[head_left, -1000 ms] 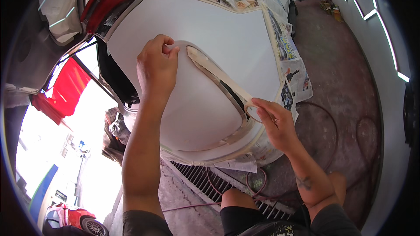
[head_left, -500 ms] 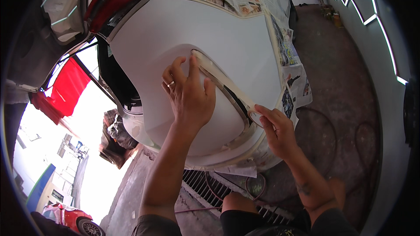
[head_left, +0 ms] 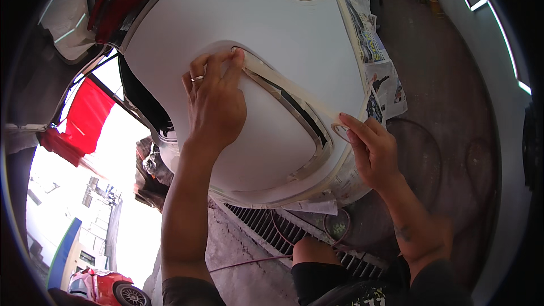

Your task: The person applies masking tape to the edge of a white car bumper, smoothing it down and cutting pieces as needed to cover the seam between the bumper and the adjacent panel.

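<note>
A white-coated car body panel (head_left: 272, 153) fills the middle, with a curved, tape-edged slot (head_left: 300, 113) showing black inside. My left hand (head_left: 218, 102), wearing a ring, presses a fingertip on the far end of a masking tape strip (head_left: 289, 86); its fingers are bent and partly apart, the thumb hard to make out. That cream strip stretches along the slot's upper edge toward my right hand (head_left: 374, 153). Between its thumb and fingers, the right hand pinches a masking tape roll (head_left: 340, 131) near the panel's right edge, and the roll is partly hidden by the fingers.
Newspaper masking (head_left: 385, 79) lines the panel's top and right edges. A red tail light (head_left: 122, 0) sits at the upper left. Below are a floor drain grate (head_left: 255, 229) and a hose (head_left: 436, 158) on the floor. A lit wall stands right; a red car (head_left: 107, 286) is lower left.
My right hand has moved right and slightly up with the tape roll. The left fingertip stays at the strip's far end while that hand's thumb has drawn in. The view has shifted.
</note>
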`<state>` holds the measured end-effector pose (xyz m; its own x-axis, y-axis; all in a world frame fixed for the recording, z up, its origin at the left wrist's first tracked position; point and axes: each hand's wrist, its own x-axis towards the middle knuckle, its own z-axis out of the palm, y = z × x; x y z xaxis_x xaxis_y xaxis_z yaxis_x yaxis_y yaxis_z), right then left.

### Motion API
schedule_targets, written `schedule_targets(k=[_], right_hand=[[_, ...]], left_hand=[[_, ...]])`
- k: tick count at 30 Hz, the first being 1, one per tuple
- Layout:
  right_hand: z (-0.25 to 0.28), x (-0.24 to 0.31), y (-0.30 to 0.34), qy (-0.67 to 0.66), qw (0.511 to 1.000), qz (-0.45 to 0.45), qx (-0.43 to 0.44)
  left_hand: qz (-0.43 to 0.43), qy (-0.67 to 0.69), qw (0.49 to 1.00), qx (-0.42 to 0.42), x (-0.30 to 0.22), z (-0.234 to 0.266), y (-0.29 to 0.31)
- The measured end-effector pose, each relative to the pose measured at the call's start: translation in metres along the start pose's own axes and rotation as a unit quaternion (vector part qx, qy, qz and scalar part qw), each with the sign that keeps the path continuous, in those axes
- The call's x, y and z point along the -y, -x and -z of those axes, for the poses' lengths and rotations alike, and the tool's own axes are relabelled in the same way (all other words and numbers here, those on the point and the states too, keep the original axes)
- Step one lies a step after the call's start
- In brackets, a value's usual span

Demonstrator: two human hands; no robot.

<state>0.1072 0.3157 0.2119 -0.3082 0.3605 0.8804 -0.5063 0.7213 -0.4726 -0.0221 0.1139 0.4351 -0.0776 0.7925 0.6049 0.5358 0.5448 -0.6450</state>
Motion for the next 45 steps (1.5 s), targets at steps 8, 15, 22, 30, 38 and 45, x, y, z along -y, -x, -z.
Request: schedule_targets(k=[8,15,22,30,38,45], right_hand=[[0.005,0.007,-0.001,0.002,0.998,-0.043,0.052],[-0.019,-0.003,0.002,0.032,0.990,-0.056,0.124],[-0.022,-0.002,-0.002,0.070,0.982,-0.056,0.164],[-0.023,0.001,-0.015,0.096,0.965,-0.088,0.227],[-0.020,-0.002,-0.018,0.096,0.964,-0.086,0.232],[-0.018,0.002,-0.025,0.105,0.945,-0.120,0.284]], left_hand=[[-0.065,-0.028,0.997,0.039,0.013,0.011,-0.007],[-0.106,-0.092,0.988,0.057,0.020,0.018,-0.008],[-0.142,-0.135,0.980,0.045,0.024,0.021,-0.010],[-0.204,-0.118,0.971,0.027,0.016,0.016,-0.009],[-0.207,-0.136,0.968,0.031,0.013,0.017,-0.012],[-0.178,-0.093,0.978,0.059,0.002,0.017,-0.007]])
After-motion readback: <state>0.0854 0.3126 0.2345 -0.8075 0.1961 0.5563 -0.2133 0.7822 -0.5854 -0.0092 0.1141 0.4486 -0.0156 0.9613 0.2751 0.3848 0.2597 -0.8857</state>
